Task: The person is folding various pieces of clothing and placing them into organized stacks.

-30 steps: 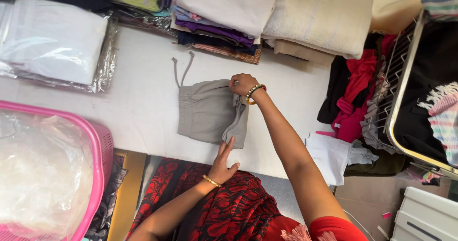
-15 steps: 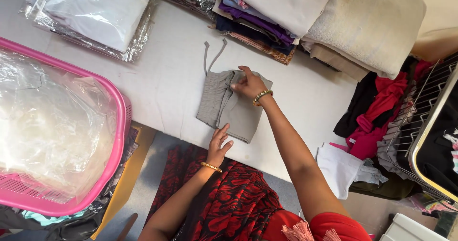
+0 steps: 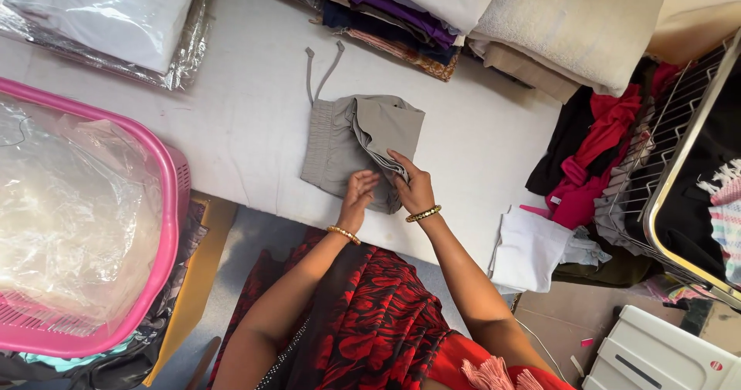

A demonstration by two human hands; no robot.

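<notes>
A folded grey garment with two drawstrings lies on the white table in front of me. Both hands rest on its near edge. My left hand lies flat on the lower corner of the cloth, fingers spread. My right hand sits beside it, its fingers pressing on the folded edge of the top layer. Each wrist wears a gold bangle. A red and black patterned garment covers my lap below the table edge.
A pink laundry basket lined with clear plastic stands at the left. A plastic-wrapped white bundle lies at the far left. Stacks of folded fabric line the far edge. Red clothes, a wire rack and white cloth are at the right.
My right hand has drawn back from the garment's far edge to its near edge, beside my left hand. The top layer now lies folded over. The view has shifted.
</notes>
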